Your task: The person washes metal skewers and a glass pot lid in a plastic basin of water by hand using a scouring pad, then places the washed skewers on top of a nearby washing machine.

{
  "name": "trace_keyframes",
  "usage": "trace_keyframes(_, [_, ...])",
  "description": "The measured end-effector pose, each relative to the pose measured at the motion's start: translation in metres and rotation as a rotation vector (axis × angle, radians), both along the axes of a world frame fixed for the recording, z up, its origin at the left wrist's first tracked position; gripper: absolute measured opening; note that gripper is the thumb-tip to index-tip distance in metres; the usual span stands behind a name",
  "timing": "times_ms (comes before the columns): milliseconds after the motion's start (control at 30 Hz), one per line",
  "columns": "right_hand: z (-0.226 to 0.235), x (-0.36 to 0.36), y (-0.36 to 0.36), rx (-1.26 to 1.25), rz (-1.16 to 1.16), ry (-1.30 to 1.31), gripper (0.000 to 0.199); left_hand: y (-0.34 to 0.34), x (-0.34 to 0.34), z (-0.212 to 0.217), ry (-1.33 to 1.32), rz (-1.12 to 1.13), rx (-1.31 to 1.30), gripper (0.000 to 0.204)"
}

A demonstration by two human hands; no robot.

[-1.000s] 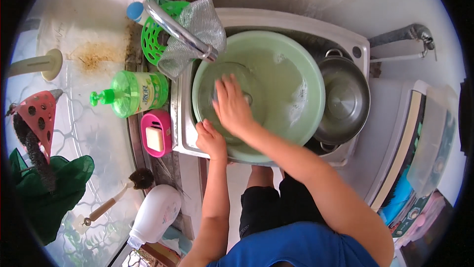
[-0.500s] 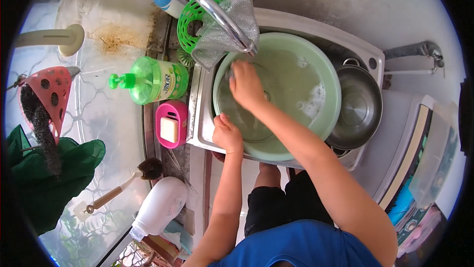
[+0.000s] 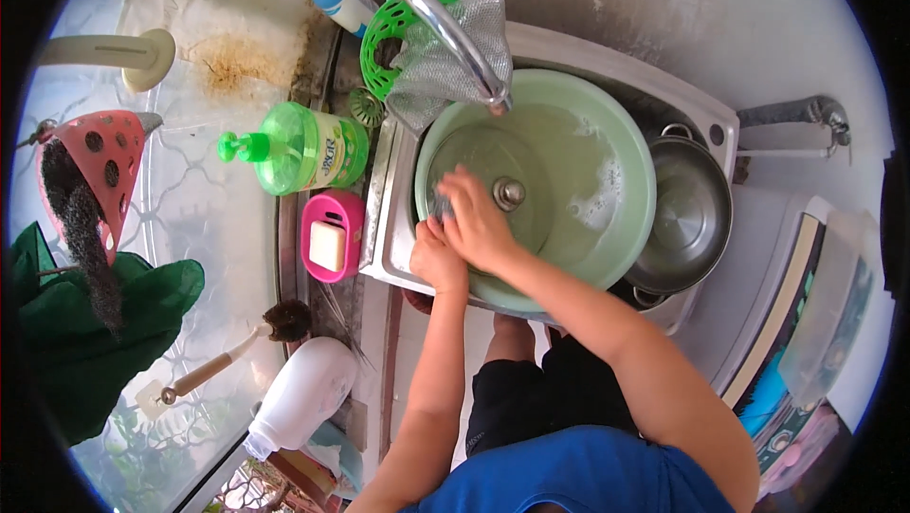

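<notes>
A round glass pot lid [image 3: 483,157] with a metal knob lies tilted in the pale green basin [image 3: 646,191], over soapy, cloudy water. At the basin's near left rim, my left hand [image 3: 438,259] is closed on the lid's edge. My right hand [image 3: 479,227] reaches across beside it, its fingers pressing a small grey scouring pad [image 3: 440,202] against the lid near that edge. Only a bit of the pad shows; the rest is under the fingers.
A chrome faucet [image 3: 445,20] arches over the basin's far left, beside a grey mesh cloth [image 3: 427,86] on a green basket. A steel pot [image 3: 684,214] stands at the right. Along the left ledge are a green pump bottle [image 3: 294,148], pink soap dish [image 3: 353,214] and white bottle [image 3: 308,394].
My right hand has moved along the lid toward me, from its far left part to beside my left hand. The lid's knob, partly covered before, now shows fully.
</notes>
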State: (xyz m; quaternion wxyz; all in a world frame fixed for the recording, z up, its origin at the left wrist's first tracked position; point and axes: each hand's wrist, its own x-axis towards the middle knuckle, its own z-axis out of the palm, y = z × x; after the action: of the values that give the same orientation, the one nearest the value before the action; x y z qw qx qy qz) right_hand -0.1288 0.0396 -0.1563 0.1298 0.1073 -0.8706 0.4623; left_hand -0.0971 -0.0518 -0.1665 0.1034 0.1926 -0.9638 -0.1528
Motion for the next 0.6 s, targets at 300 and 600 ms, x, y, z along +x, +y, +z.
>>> trace_keyframes(300, [0.017, 0.021, -0.019, 0.404, -0.207, -0.111, 0.049, -0.003, 0.001, -0.002, -0.058, 0.027, -0.005, 0.036])
trace_keyframes(600, [0.008, 0.002, -0.001, 0.569, -0.233, -0.183, 0.052, 0.000, 0.000, 0.001, -0.059, 0.046, -0.015, 0.037])
